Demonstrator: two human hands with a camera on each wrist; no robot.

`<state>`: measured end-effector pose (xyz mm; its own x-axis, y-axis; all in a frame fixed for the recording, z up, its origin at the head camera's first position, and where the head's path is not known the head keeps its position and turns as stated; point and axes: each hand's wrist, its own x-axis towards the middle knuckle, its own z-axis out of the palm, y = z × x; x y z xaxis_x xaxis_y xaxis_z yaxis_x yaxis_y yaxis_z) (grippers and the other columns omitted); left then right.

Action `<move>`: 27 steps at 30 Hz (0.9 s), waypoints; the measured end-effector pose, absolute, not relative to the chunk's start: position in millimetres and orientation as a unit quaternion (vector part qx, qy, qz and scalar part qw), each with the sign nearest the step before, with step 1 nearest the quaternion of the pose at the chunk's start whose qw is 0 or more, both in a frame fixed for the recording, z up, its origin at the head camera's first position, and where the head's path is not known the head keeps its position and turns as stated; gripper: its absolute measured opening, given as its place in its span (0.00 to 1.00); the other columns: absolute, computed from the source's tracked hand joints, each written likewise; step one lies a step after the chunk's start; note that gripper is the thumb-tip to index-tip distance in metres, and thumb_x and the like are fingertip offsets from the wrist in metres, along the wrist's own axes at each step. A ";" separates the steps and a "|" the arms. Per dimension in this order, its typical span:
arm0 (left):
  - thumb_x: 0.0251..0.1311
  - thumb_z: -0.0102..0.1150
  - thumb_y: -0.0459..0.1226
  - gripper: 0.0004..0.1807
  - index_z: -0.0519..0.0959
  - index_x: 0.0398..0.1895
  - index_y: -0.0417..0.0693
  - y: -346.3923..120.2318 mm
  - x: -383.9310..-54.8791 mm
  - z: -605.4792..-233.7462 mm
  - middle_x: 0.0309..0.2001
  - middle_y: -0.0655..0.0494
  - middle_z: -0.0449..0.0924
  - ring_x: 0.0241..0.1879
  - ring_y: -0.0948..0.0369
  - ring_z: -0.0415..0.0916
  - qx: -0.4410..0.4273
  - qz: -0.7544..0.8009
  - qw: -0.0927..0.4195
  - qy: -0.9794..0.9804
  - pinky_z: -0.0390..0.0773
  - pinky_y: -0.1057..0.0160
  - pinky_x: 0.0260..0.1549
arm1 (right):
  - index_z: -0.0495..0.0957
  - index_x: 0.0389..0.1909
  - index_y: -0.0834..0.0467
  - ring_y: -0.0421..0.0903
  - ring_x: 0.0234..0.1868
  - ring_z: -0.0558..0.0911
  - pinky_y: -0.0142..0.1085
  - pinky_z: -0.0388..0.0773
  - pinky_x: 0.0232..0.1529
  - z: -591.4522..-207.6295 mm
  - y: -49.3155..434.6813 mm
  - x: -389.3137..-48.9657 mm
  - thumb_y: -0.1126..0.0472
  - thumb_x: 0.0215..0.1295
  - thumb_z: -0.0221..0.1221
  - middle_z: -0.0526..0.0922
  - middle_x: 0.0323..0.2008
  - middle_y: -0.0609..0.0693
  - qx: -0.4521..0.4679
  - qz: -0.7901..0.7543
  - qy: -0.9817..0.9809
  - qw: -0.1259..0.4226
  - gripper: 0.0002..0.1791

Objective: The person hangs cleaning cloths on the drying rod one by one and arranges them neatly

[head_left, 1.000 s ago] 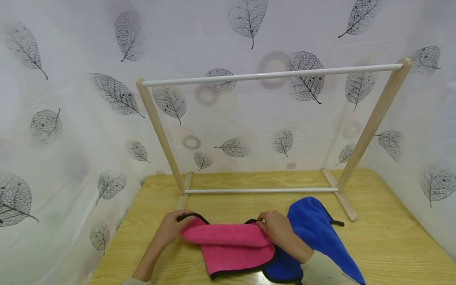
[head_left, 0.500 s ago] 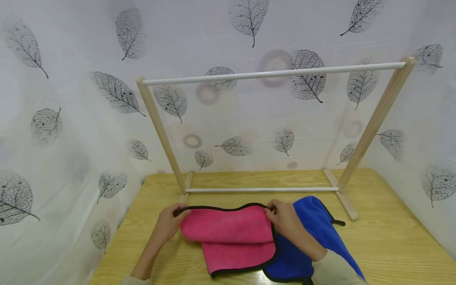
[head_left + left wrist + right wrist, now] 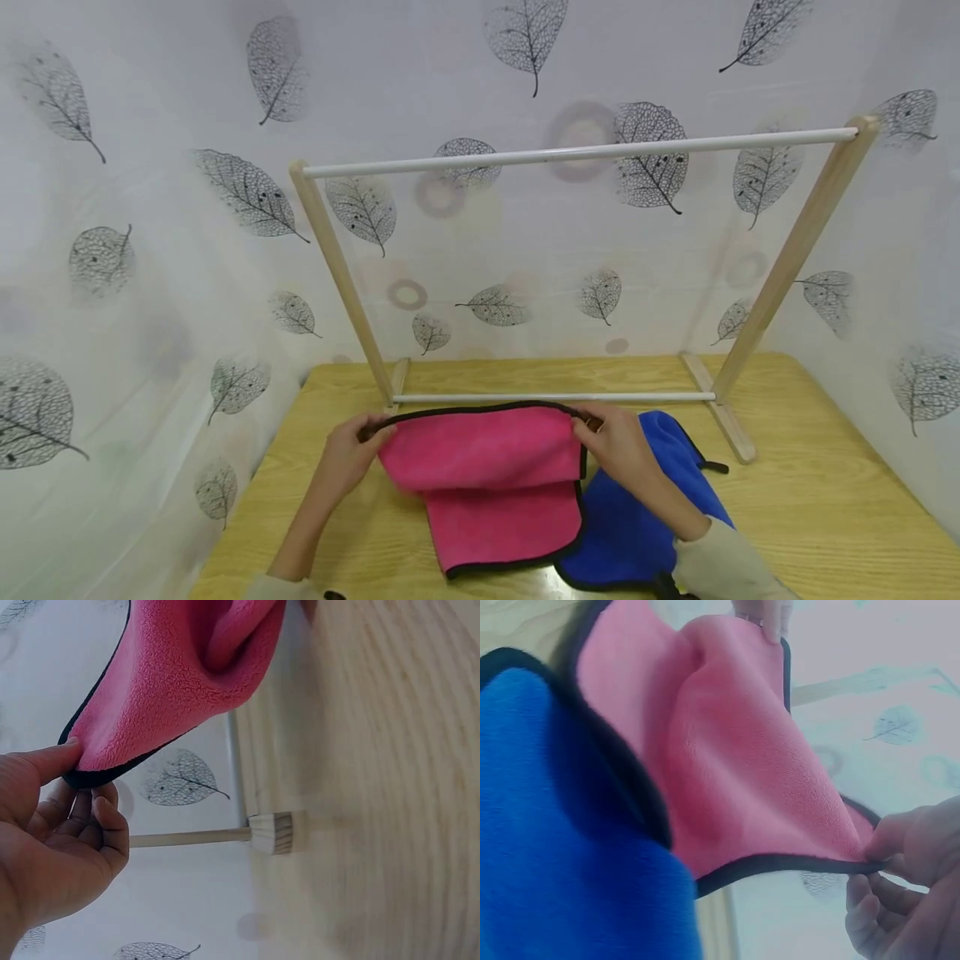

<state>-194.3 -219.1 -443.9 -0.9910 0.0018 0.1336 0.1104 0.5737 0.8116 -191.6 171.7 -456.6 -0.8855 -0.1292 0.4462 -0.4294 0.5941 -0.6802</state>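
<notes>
A pink towel (image 3: 480,450) with black edging is held up by its far edge, its near part lying on the table. My left hand (image 3: 349,457) pinches the far left corner between thumb and fingers; the left wrist view shows the thumb on the pink face of the towel (image 3: 142,697). With my right hand (image 3: 617,442) I pinch the far right corner, and the black edge runs fairly straight between both hands. In the right wrist view the towel (image 3: 742,750) sags in soft folds from the right fingers (image 3: 889,836).
A blue towel (image 3: 622,525) with black edging lies crumpled to the right, partly under my right forearm. Behind stands a wooden rack with a white top rod (image 3: 577,153) and a lower rod (image 3: 555,397) on the wooden table (image 3: 825,500). Leaf-patterned sheeting (image 3: 150,375) surrounds the table.
The towel's far edge has risen and unfolded from a rolled state into a taut line. My right hand has moved right and up; the left has moved slightly up.
</notes>
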 end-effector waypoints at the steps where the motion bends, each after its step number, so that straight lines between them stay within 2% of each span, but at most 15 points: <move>1: 0.70 0.66 0.35 0.13 0.85 0.51 0.36 -219.0 -193.9 -441.1 0.42 0.49 0.86 0.37 0.61 0.76 -0.032 -0.463 0.060 -0.884 0.76 0.68 0.34 | 0.89 0.45 0.61 0.36 0.26 0.78 0.32 0.75 0.26 -454.0 172.5 -192.0 0.71 0.64 0.65 0.86 0.29 0.44 0.157 0.429 -0.872 0.177 0.10; 5: 0.71 0.65 0.36 0.13 0.85 0.52 0.36 -218.2 -192.7 -428.1 0.43 0.47 0.86 0.37 0.61 0.76 -0.037 -0.469 0.063 -0.880 0.76 0.68 0.32 | 0.87 0.40 0.61 0.38 0.28 0.80 0.32 0.77 0.29 -440.0 174.1 -191.3 0.65 0.67 0.67 0.85 0.29 0.44 0.137 0.460 -0.862 0.161 0.04; 9: 0.71 0.64 0.37 0.13 0.85 0.52 0.37 -217.3 -193.1 -416.6 0.42 0.48 0.86 0.38 0.60 0.78 -0.043 -0.466 0.072 -0.881 0.76 0.69 0.33 | 0.87 0.37 0.59 0.39 0.29 0.81 0.33 0.78 0.31 -427.0 176.9 -192.5 0.60 0.68 0.69 0.84 0.27 0.44 0.137 0.466 -0.859 0.162 0.05; 15: 0.71 0.64 0.38 0.14 0.85 0.52 0.38 -216.7 -196.4 -405.2 0.41 0.49 0.86 0.39 0.60 0.79 -0.049 -0.454 0.090 -0.885 0.77 0.69 0.36 | 0.87 0.34 0.58 0.39 0.27 0.81 0.31 0.76 0.29 -411.3 183.6 -197.0 0.61 0.67 0.69 0.85 0.27 0.45 0.141 0.465 -0.853 0.191 0.05; 22: 0.72 0.64 0.39 0.13 0.86 0.49 0.39 -218.5 -195.1 -388.9 0.35 0.52 0.85 0.34 0.60 0.78 -0.057 -0.451 0.099 -0.885 0.74 0.67 0.29 | 0.88 0.36 0.59 0.38 0.28 0.81 0.29 0.75 0.29 -397.4 190.6 -200.9 0.60 0.68 0.69 0.86 0.28 0.47 0.138 0.459 -0.853 0.209 0.05; 27: 0.72 0.64 0.40 0.14 0.86 0.51 0.39 -220.8 -193.4 -373.9 0.36 0.52 0.86 0.34 0.61 0.78 -0.064 -0.437 0.110 -0.890 0.74 0.67 0.29 | 0.88 0.34 0.56 0.41 0.25 0.76 0.29 0.71 0.26 -387.5 193.9 -202.0 0.61 0.69 0.68 0.84 0.26 0.47 0.154 0.457 -0.847 0.223 0.03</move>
<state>-193.4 -220.8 -373.9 -0.9674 0.0176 0.2528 0.2109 0.6090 0.7646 -202.0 193.9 -387.5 -0.8536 -0.0574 0.5178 -0.4643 0.5347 -0.7061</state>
